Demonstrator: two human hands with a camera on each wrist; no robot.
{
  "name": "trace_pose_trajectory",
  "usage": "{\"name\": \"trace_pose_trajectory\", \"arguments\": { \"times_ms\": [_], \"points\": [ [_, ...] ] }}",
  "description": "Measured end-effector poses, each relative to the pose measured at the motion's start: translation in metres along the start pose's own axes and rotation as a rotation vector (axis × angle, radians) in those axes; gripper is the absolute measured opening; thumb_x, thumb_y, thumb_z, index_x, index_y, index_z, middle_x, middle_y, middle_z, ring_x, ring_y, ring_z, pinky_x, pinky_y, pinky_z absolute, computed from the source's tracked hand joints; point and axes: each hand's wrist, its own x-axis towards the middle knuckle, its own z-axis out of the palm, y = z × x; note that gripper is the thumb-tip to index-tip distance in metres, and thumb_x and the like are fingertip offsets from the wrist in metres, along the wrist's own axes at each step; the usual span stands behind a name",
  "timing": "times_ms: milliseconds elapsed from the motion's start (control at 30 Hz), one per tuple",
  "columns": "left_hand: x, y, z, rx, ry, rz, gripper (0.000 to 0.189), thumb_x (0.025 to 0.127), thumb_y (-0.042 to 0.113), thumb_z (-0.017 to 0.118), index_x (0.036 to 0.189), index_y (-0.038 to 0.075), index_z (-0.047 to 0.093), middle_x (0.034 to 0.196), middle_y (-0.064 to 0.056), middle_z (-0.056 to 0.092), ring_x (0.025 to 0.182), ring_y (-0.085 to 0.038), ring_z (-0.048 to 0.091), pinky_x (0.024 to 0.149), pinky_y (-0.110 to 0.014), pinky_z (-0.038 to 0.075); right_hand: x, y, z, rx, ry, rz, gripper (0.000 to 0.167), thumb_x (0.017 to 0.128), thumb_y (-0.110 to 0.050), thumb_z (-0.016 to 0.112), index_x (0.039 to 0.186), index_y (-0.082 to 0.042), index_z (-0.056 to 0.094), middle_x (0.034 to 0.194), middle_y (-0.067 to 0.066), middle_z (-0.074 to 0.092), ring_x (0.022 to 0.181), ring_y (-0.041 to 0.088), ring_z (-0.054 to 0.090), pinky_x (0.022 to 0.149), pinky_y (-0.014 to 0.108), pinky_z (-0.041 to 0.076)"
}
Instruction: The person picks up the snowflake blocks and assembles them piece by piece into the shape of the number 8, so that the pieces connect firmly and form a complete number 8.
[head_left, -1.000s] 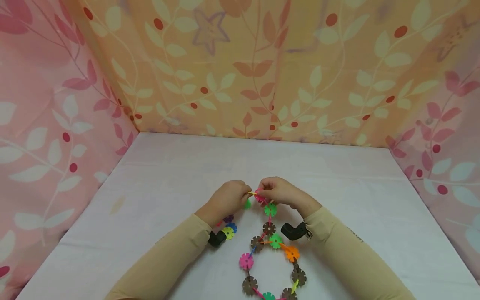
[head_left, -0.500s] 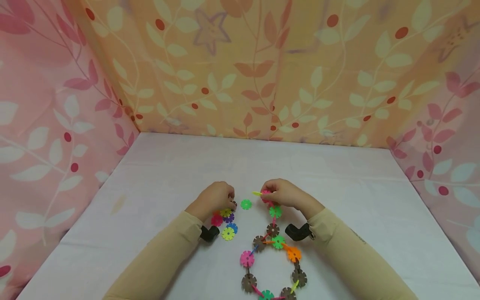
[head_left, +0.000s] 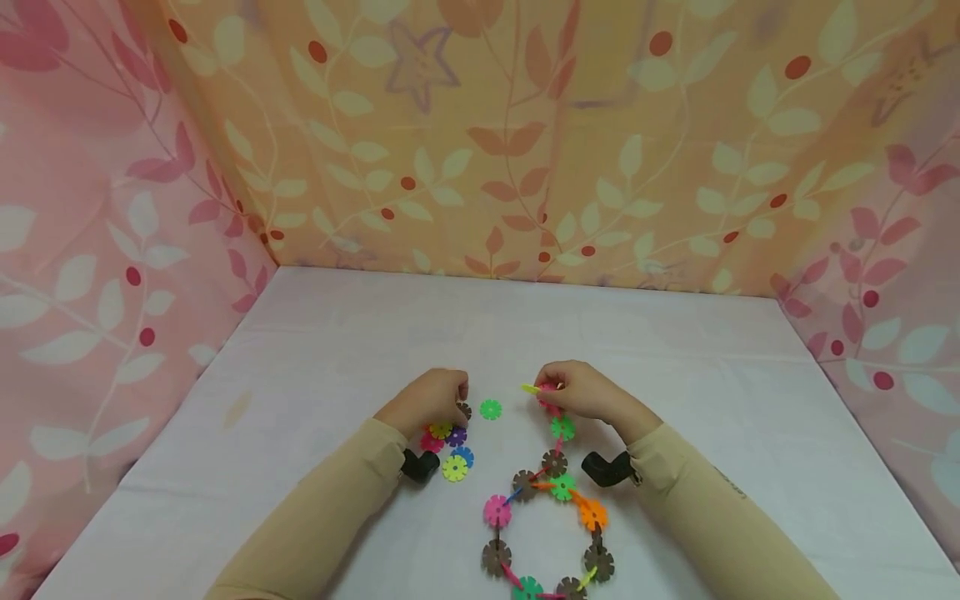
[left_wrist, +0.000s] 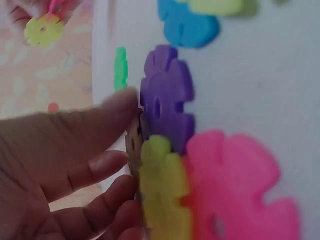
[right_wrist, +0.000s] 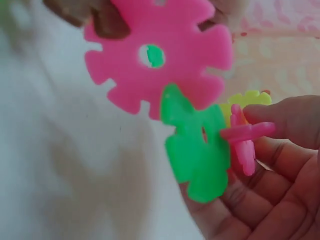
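Observation:
My right hand pinches a pink notched disc at the far end of a chain of slotted snowflake discs. A yellow disc sticks out beyond it on the left. From this end the chain runs toward me through a green disc and a brown disc, then closes into a ring beside an orange disc. Over the loose discs, my left hand has thumb and fingers on a brown disc, which is partly hidden behind a purple disc and a yellow one.
Near the left hand lie a pink disc, a blue disc and a yellow-green disc. A single green disc rests between the hands. Patterned cloth walls border the white table.
My left hand has left the chain's yellow end disc and gone left to the loose discs, where it takes the brown one. My right hand has shifted slightly right, drawing the chain's end along.

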Motion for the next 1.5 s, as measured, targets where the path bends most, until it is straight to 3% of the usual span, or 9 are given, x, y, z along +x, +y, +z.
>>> {"name": "trace_pose_trajectory", "arguments": {
  "times_ms": [200, 367, 600, 700, 900, 1000, 1200, 1500],
  "points": [
    [0.001, -0.001, 0.0, -0.023, -0.041, 0.0, 0.027, 0.07, 0.019, 0.079, 0.083, 0.014, 0.056, 0.076, 0.0, 0.056, 0.071, -0.018, 0.052, 0.064, -0.027, 0.046, 0.001, 0.0, -0.004, -0.025, 0.018, -0.059, 0.008, 0.082, -0.012, 0.066, 0.089, -0.008, 0.065, 0.075, -0.001, 0.061, 0.063, 0.013, 0.055, 0.061, 0.029, 0.046],
    [0.002, 0.002, 0.001, -0.01, -0.031, -0.004, 0.029, 0.068, 0.024, 0.081, 0.077, 0.014, 0.055, 0.075, 0.0, 0.055, 0.07, -0.017, 0.05, 0.061, -0.027, 0.043, 0.001, -0.002, -0.005, -0.094, 0.027, -0.114, 0.006, 0.081, -0.017, 0.07, 0.083, -0.017, 0.064, 0.07, -0.005, 0.06, 0.061, 0.012, 0.055, 0.059, 0.029, 0.046],
    [-0.001, 0.011, 0.001, -0.042, 0.008, 0.014, 0.023, 0.072, 0.019, 0.078, 0.076, 0.013, 0.055, 0.072, 0.0, 0.055, 0.067, -0.017, 0.051, 0.058, -0.027, 0.043, 0.001, -0.003, -0.003, -0.189, 0.021, -0.231, 0.007, 0.082, -0.014, 0.068, 0.081, -0.018, 0.063, 0.067, -0.008, 0.056, 0.059, 0.01, 0.049, 0.056, 0.024, 0.045],
    [-0.001, 0.017, 0.0, -0.15, 0.049, 0.03, 0.015, 0.077, 0.021, 0.074, 0.076, 0.014, 0.061, 0.072, 0.003, 0.059, 0.066, -0.015, 0.053, 0.058, -0.026, 0.046, 0.001, -0.003, -0.002, -0.205, 0.032, -0.271, 0.008, 0.082, -0.013, 0.068, 0.079, -0.018, 0.062, 0.066, -0.008, 0.055, 0.057, 0.009, 0.047, 0.054, 0.023, 0.043],
    [-0.003, 0.03, 0.002, -0.741, 0.013, 0.054, 0.015, 0.081, 0.018, 0.069, 0.081, 0.004, 0.062, 0.079, -0.006, 0.068, 0.067, -0.019, 0.065, 0.067, -0.035, 0.054, 0.001, -0.003, 0.001, -0.231, 0.066, -0.336, 0.008, 0.082, -0.013, 0.068, 0.08, -0.02, 0.063, 0.071, -0.011, 0.057, 0.059, 0.007, 0.046, 0.055, 0.023, 0.043],
    [-0.004, 0.034, 0.004, -0.912, -0.001, 0.025, 0.013, 0.084, 0.013, 0.065, 0.087, 0.001, 0.062, 0.083, -0.01, 0.068, 0.067, -0.018, 0.066, 0.071, -0.037, 0.054, 0.001, -0.003, 0.002, -0.228, 0.076, -0.361, 0.007, 0.082, -0.014, 0.068, 0.081, -0.018, 0.063, 0.073, -0.011, 0.058, 0.06, 0.006, 0.047, 0.057, 0.023, 0.044],
    [-0.003, 0.034, 0.006, -0.999, -0.001, -0.01, 0.012, 0.086, 0.007, 0.062, 0.091, -0.003, 0.061, 0.084, -0.013, 0.068, 0.067, -0.016, 0.066, 0.071, -0.034, 0.054, 0.001, -0.003, 0.003, -0.226, 0.079, -0.407, 0.004, 0.084, -0.016, 0.067, 0.085, -0.013, 0.065, 0.078, -0.01, 0.059, 0.064, 0.005, 0.049, 0.06, 0.023, 0.044],
    [-0.007, 0.036, 0.005, -1.0, 0.003, -0.015, 0.011, 0.086, 0.008, 0.061, 0.087, -0.003, 0.06, 0.081, -0.014, 0.068, 0.062, -0.016, 0.066, 0.069, -0.038, 0.054, 0.001, -0.002, 0.004, -0.203, 0.078, -0.445, 0.004, 0.085, -0.013, 0.065, 0.084, -0.01, 0.067, 0.077, -0.01, 0.059, 0.061, 0.005, 0.049, 0.059, 0.023, 0.045]
  ]
}}
